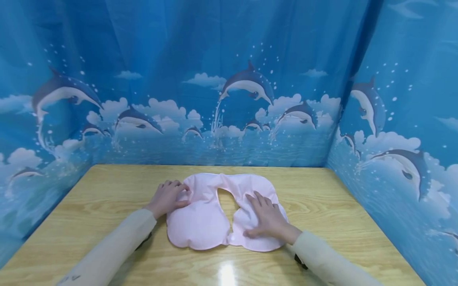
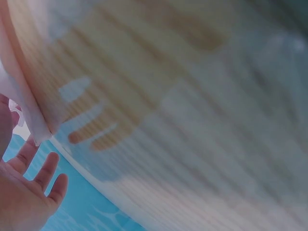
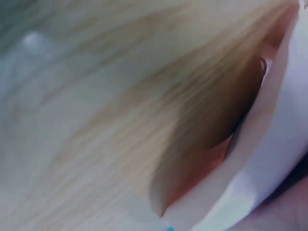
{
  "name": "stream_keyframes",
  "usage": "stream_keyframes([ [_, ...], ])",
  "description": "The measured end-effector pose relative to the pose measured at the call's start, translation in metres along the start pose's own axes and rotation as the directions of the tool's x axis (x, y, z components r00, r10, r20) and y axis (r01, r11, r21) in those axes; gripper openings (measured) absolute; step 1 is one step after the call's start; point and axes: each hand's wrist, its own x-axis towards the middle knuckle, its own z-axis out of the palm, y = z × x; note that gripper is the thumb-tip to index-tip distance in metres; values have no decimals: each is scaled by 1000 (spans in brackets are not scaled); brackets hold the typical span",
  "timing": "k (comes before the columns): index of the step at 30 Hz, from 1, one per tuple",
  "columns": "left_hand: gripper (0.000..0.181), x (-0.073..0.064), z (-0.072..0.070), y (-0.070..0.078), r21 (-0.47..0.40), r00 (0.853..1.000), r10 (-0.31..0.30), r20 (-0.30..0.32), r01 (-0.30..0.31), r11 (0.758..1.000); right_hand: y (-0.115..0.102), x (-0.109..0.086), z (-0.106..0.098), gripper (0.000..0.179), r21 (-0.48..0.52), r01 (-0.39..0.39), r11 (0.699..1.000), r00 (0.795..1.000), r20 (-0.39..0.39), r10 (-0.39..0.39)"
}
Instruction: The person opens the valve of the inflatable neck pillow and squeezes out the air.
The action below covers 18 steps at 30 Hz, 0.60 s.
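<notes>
A pale pink cloth bib (image 1: 200,224) with a scalloped outline lies spread on the wooden table, a long opening down its middle. Near the front edge, a small round white snap (image 1: 231,238) shows beside the slit. My left hand (image 1: 169,198) rests at the bib's upper left edge, thumb and fingers apart; in the left wrist view its fingers (image 2: 46,169) are spread beside the cloth's edge. On the bib's right half lies my right hand (image 1: 269,218), its fingers spread across the wrinkled fabric. The right wrist view shows the lifted cloth edge (image 3: 269,144), with the fingers mostly hidden.
The light wooden table (image 1: 118,186) extends around the bib on all sides. Blue curtains (image 1: 171,47) printed with dolphins and clouds stand along its back and sides. Bright light reflects off the table's front (image 1: 227,274).
</notes>
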Motion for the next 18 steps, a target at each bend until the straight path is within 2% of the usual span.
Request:
stream_keyframes([
  [7, 36, 0, -1, 1, 7, 1000, 0, 6, 0, 1000, 10, -2, -6, 117, -78, 1, 997, 1000, 7, 0],
  [13, 36, 0, -2, 2, 2, 1000, -2, 10, 2, 1000, 16, -2, -6, 121, 25, -51, 998, 997, 67, 49],
  [18, 36, 0, -2, 2, 6, 1000, 4, 4, -4, 1000, 18, -1, -4, 116, 79, -45, 996, 995, 94, 37],
])
